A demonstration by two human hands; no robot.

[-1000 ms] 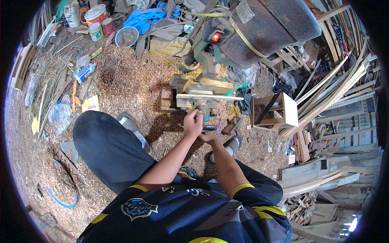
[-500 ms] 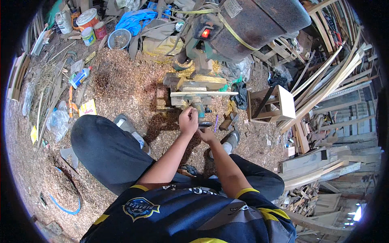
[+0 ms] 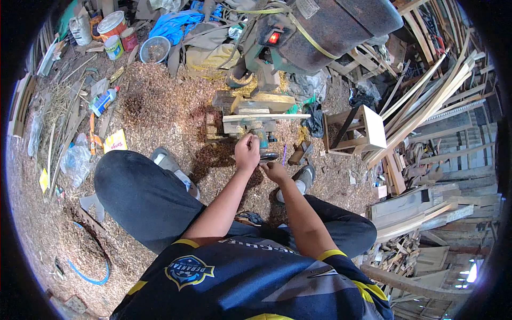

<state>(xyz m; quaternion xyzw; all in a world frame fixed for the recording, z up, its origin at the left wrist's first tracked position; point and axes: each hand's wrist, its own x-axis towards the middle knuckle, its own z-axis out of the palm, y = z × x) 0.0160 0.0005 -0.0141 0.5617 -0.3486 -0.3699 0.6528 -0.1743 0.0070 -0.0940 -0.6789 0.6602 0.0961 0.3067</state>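
A dark, round handwheel (image 3: 269, 157) sits at the near end of a teal metal fitting (image 3: 261, 140), in front of a low stack of wooden blocks. My left hand (image 3: 247, 153) is closed, fingers curled, beside the wheel's left side and the teal fitting; what lies inside its fingers is hidden. Just below the wheel, my right hand (image 3: 275, 173) has its fingers bent at the near rim, apparently gripping it. A thin pale wooden strip (image 3: 266, 117) lies crosswise over the blocks (image 3: 255, 127) beyond my hands.
Beyond the blocks stands a large dark machine casing (image 3: 325, 37) with a lit red switch (image 3: 273, 38). A small wooden frame box (image 3: 368, 130) is at right, before leaning planks (image 3: 432, 117). Tins, a tub (image 3: 155, 50) and a bottle (image 3: 104, 101) lie left. Shavings cover the floor.
My right hand has shifted slightly left and up along the wheel's near rim. My left hand has moved slightly up. The whole view has shifted a little.
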